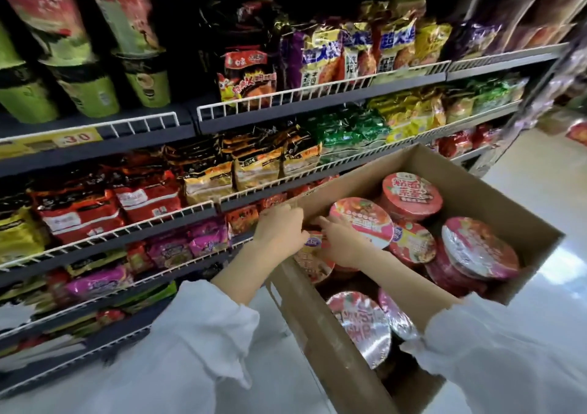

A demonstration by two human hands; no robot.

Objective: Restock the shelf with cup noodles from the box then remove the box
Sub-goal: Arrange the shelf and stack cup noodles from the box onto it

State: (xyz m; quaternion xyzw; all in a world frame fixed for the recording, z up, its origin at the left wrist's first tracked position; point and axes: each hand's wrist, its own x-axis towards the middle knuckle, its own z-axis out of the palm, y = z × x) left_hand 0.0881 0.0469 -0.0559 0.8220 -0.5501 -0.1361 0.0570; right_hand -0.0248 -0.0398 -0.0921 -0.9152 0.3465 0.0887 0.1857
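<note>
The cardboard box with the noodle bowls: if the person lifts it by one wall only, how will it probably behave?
The cardboard box would probably flex, since its walls look thin and the top is open. It likely feels light for its size: the noodle bowls only partly fill it. They lie loose and tilted, so they may slide when it tips.

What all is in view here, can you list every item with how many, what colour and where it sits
cardboard box: one, brown, open, lower right beside the shelves
noodle bowls: about eight visible, pink and red lids, inside the box
tall cups: several, green, top shelf left
noodle packets: many, red, black, yellow, green, purple, across the wire-fronted shelves
price tag: one, yellow, shelf edge at left
floor: pale, glossy, right
sleeves: two, white
left hand: on the box's near-shelf edge
right hand: reaching into the box among the bowls
</note>
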